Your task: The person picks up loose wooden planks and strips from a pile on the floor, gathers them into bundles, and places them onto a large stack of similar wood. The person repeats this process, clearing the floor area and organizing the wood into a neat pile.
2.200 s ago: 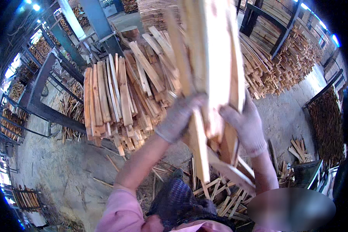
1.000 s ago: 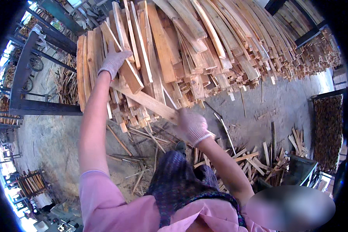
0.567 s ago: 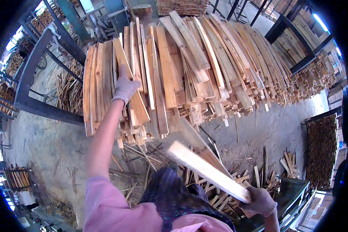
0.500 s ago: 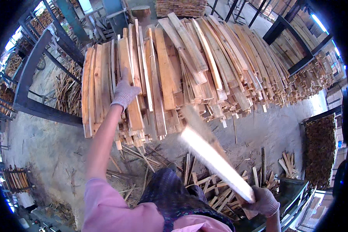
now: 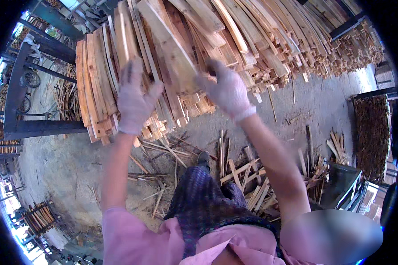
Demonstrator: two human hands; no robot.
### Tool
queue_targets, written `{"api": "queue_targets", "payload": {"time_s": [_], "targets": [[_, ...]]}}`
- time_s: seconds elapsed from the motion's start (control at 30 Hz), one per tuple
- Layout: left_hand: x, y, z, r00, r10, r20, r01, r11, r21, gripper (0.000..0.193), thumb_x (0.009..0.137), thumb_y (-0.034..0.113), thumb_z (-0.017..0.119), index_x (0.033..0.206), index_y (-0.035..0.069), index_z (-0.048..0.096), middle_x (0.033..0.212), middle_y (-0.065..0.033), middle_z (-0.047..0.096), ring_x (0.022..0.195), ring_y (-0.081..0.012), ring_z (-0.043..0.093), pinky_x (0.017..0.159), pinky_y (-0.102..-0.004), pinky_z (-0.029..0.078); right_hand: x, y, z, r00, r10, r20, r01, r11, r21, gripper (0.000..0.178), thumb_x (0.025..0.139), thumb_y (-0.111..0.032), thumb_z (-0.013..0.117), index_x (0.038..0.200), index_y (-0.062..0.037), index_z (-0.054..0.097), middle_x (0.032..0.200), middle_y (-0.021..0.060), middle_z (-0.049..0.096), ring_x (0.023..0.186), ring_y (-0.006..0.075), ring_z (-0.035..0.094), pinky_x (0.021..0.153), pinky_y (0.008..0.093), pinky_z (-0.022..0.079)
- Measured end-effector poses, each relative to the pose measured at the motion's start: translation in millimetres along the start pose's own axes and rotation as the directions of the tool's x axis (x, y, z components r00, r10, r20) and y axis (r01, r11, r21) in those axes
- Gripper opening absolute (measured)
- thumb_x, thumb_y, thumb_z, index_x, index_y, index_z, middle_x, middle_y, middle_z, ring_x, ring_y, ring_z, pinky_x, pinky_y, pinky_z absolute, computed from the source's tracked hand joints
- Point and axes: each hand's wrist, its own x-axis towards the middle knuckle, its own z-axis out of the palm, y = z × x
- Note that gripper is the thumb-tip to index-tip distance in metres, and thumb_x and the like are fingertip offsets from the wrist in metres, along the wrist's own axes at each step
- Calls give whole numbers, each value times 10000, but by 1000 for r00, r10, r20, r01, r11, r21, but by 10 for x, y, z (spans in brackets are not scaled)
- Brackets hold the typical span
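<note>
My left hand [image 5: 137, 101], in a pale knit glove, is over the near ends of the planks at the left of a wide pile. Its fingers are spread, with the fingertips at the end of a narrow plank [image 5: 124, 37]. My right hand [image 5: 230, 92], gloved too and a little blurred, hovers by the near end of a wide pale plank [image 5: 174, 59] lying slantwise on top. Thumb and fingers stand apart there, the thumb close to the plank's corner. Whether the thumb touches it is hard to tell.
Offcuts [image 5: 247, 176] and thin sticks [image 5: 159, 176] litter the concrete floor before the pile. A dark metal frame [image 5: 44, 128] stands at left. On the right are a green metal bin [image 5: 340, 181] and a brown stack [image 5: 370, 137].
My right hand has swung from the lower right up to the pile, and the plank it held is out of it. My left hand has lifted slightly and opened. The view has tilted down.
</note>
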Motion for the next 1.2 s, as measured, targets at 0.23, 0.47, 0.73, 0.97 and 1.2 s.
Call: {"api": "queue_targets", "payload": {"time_s": [0.23, 0.47, 0.73, 0.97, 1.2], "targets": [[-464, 822, 611, 773, 571, 277, -607, 792, 65, 827, 829, 533, 751, 1518, 157, 491, 1590, -224, 402, 1436, -464, 403, 1176, -619, 323, -2733, 1636, 407, 797, 549, 253, -507, 835, -213, 629, 895, -445, 757, 1393, -99, 586, 1210, 234, 713, 1143, 410, 681, 968, 478, 534], [-5, 340, 645, 752, 545, 371, -659, 606, 447, 594, 921, 560, 682, 1444, 288, 610, 1500, -237, 492, 1363, -488, 458, 1138, -593, 370, -5550, 2637, -201, 201, 942, 267, -805, 314, -504, 387, 937, -373, 635, 1072, -27, 745, 1107, 197, 757, 1059, 355, 736, 938, 456, 576], [-980, 1204, 1418, 657, 548, 518, -666, 744, 58, 572, 946, 431, 700, 1404, 99, 619, 1459, -210, 551, 1362, -450, 490, 1116, -594, 402, -6663, 2205, 380, -207, 969, 138, -936, -237, 260, 678, 885, -456, 741, 1382, -10, 622, 1262, 240, 709, 1184, 375, 678, 1022, 411, 521], [-3455, 1849, 2871, 16, 339, 941, -276, 906, -321, 566, 877, 316, 753, 1365, 54, 636, 1330, -200, 665, 1272, -375, 606, 1124, -450, 449, -7192, 3064, 1122, -84, 995, 56, -983, -92, 160, 602, 859, -378, 745, 1346, -60, 592, 1180, 240, 714, 1090, 428, 678, 935, 492, 545], [-5620, 2187, 4548, -344, -47, 938, 215, 968, 128, 584, 965, 349, 668, 1401, -35, 615, 1358, -205, 681, 1266, -287, 643, 1082, -354, 456, -7549, 5076, 1606, 206, 976, 74, -966, 214, -144, 624, 841, -309, 772, 1367, -58, 548, 1159, 211, 686, 1130, 385, 656, 960, 491, 533]]}}
